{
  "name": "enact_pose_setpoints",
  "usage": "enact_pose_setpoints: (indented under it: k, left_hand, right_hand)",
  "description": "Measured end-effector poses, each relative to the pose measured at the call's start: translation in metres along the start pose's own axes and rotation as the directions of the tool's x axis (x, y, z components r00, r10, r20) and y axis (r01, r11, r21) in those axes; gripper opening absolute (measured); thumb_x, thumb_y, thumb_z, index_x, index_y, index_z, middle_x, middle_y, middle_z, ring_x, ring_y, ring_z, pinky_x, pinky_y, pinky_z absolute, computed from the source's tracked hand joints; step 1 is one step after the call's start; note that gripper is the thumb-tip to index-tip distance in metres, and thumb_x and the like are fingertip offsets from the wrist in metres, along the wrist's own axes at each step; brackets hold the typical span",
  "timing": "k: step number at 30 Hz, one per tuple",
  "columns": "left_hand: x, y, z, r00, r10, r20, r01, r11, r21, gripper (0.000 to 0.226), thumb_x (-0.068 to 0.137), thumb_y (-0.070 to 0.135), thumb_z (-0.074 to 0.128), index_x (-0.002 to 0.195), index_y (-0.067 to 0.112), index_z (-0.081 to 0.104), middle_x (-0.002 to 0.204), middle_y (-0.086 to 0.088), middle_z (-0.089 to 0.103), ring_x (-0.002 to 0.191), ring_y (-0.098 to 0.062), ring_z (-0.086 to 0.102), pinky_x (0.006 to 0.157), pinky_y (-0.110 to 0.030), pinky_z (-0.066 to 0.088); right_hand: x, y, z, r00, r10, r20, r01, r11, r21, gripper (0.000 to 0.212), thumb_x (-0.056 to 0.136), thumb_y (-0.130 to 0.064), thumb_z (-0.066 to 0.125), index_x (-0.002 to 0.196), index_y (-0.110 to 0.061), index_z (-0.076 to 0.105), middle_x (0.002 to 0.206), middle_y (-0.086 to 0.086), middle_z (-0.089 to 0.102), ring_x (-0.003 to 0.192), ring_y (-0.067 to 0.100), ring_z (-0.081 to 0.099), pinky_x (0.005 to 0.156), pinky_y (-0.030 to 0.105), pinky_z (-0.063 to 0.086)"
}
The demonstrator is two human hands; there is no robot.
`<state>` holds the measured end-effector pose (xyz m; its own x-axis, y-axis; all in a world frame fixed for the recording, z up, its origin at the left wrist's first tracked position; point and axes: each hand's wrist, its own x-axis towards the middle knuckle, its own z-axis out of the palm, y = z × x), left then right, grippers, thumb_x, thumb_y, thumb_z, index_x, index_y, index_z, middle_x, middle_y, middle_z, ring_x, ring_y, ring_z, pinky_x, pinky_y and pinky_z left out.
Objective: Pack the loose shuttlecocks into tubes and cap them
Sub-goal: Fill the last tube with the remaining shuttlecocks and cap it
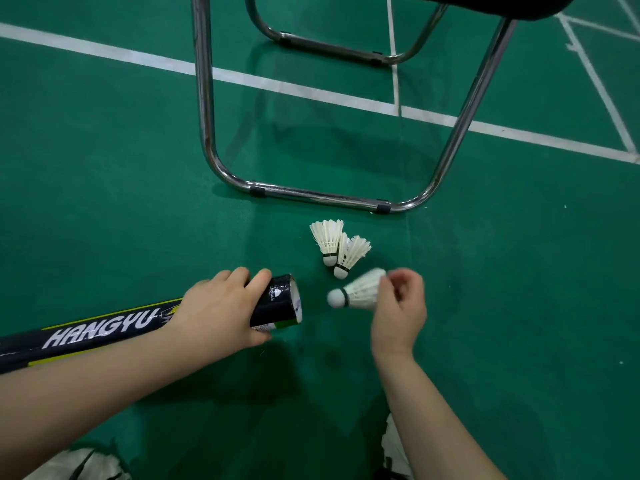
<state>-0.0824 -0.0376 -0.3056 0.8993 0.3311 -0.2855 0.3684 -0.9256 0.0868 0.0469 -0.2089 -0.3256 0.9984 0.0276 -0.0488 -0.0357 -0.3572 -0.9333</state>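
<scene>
Two spare shuttlecocks [327, 239]: touching, centre floor [138, 202].
Left hand [221, 306]: grips tube [277, 303], mouth rightward.
Right hand [398, 306]: pinches third shuttlecock [358, 292], cork toward mouth.

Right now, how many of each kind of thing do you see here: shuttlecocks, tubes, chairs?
Shuttlecocks: 3, the far shuttlecock and the middle shuttlecock lying on the floor, and the held shuttlecock pinched in the right hand.
Tubes: 1, the tube gripped by the left hand.
Chairs: 1, the chair.
Total: 5.
</scene>
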Motion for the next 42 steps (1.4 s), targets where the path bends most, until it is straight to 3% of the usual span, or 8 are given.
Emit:
enact_pose_setpoints:
  k: [5, 14, 21, 28, 31, 36, 39, 42]
  left_hand:
    - [0.007, 0.005, -0.009, 0.999, -0.036, -0.012, 0.036, 0.999, -0.027, 0.080, 0.067, 0.064, 0.062, 0.131, 0.024, 0.035, 0.108, -0.001, 0.053, 0.102, -0.024, 0.053, 0.072, -0.033, 0.045]
    - [0.011, 0.003, -0.012, 0.998, -0.057, -0.026, 0.055, 0.997, -0.062, 0.082, 0.066, 0.065, 0.061, 0.131, 0.023, 0.034, 0.109, 0.000, 0.053, 0.104, -0.023, 0.054, 0.075, -0.034, 0.047]
    - [0.015, 0.002, -0.013, 0.997, -0.010, -0.083, 0.003, 0.996, -0.086, 0.077, 0.060, 0.063, 0.068, 0.121, 0.022, 0.043, 0.095, -0.002, 0.058, 0.090, -0.025, 0.060, 0.065, -0.035, 0.049]
    - [0.023, 0.002, -0.003, 0.969, 0.170, -0.178, -0.171, 0.985, 0.007, 0.074, 0.037, 0.060, 0.073, 0.092, 0.021, 0.044, 0.064, 0.000, 0.052, 0.052, -0.022, 0.055, 0.037, -0.025, 0.036]
    - [0.033, 0.009, -0.010, 0.978, 0.115, -0.174, -0.116, 0.993, 0.004, 0.072, 0.049, 0.061, 0.072, 0.104, 0.023, 0.043, 0.078, -0.002, 0.056, 0.071, -0.026, 0.060, 0.049, -0.031, 0.044]
    - [0.055, 0.007, -0.028, 0.992, -0.028, -0.120, 0.022, 0.998, -0.051, 0.076, 0.067, 0.064, 0.062, 0.126, 0.024, 0.035, 0.106, -0.002, 0.053, 0.101, -0.024, 0.053, 0.071, -0.034, 0.046]
    - [0.064, 0.004, -0.025, 0.996, -0.049, -0.071, 0.046, 0.998, -0.049, 0.073, 0.068, 0.065, 0.061, 0.123, 0.025, 0.034, 0.105, -0.001, 0.051, 0.101, -0.023, 0.052, 0.071, -0.034, 0.045]
    - [0.068, 0.006, -0.019, 0.998, -0.039, -0.042, 0.037, 0.999, -0.034, 0.070, 0.069, 0.066, 0.059, 0.121, 0.026, 0.033, 0.105, 0.000, 0.051, 0.099, -0.023, 0.052, 0.068, -0.032, 0.043]
  right_hand:
    - [-0.028, -0.035, 0.032, 0.875, -0.360, 0.324, 0.406, 0.910, -0.086, 0.016, 0.081, -0.021, 0.054, 0.077, -0.034, 0.046, 0.070, -0.027, 0.050, 0.074, -0.011, 0.048, 0.074, 0.036, 0.043]
    - [-0.036, -0.041, 0.048, 0.804, 0.071, 0.590, -0.042, 0.997, -0.062, 0.016, 0.094, -0.031, 0.050, 0.085, -0.018, 0.046, 0.063, -0.012, 0.053, 0.057, -0.005, 0.049, 0.057, 0.012, 0.036]
    - [-0.028, -0.045, 0.049, 0.520, 0.173, 0.836, -0.159, 0.982, -0.105, 0.032, 0.077, -0.047, 0.057, 0.096, -0.021, 0.065, 0.092, -0.003, 0.063, 0.086, 0.008, 0.057, 0.081, 0.022, 0.043]
    - [0.007, -0.054, 0.043, 0.056, 0.257, 0.965, -0.116, 0.962, -0.249, 0.020, 0.093, -0.014, 0.054, 0.112, -0.013, 0.059, 0.101, -0.002, 0.062, 0.089, 0.000, 0.058, 0.086, 0.011, 0.043]
    - [0.022, -0.052, 0.053, 0.186, 0.260, 0.948, -0.112, 0.964, -0.243, 0.019, 0.087, -0.041, 0.057, 0.086, -0.023, 0.064, 0.088, -0.004, 0.064, 0.080, 0.004, 0.058, 0.078, 0.019, 0.046]
    - [0.092, -0.050, 0.046, 0.733, 0.180, 0.656, 0.082, 0.934, -0.348, 0.027, 0.087, -0.041, 0.056, 0.072, -0.022, 0.066, 0.075, -0.005, 0.066, 0.079, 0.016, 0.061, 0.076, 0.029, 0.047]
    - [0.124, -0.023, 0.039, 0.788, 0.087, 0.610, 0.388, 0.699, -0.601, 0.023, 0.088, -0.037, 0.057, 0.104, -0.021, 0.062, 0.104, -0.004, 0.065, 0.101, 0.017, 0.058, 0.086, 0.032, 0.045]
    - [0.129, 0.010, 0.046, 0.805, 0.211, 0.554, 0.363, 0.563, -0.742, 0.046, 0.085, -0.045, 0.059, 0.124, -0.021, 0.054, 0.127, 0.000, 0.057, 0.118, 0.022, 0.051, 0.099, 0.041, 0.041]
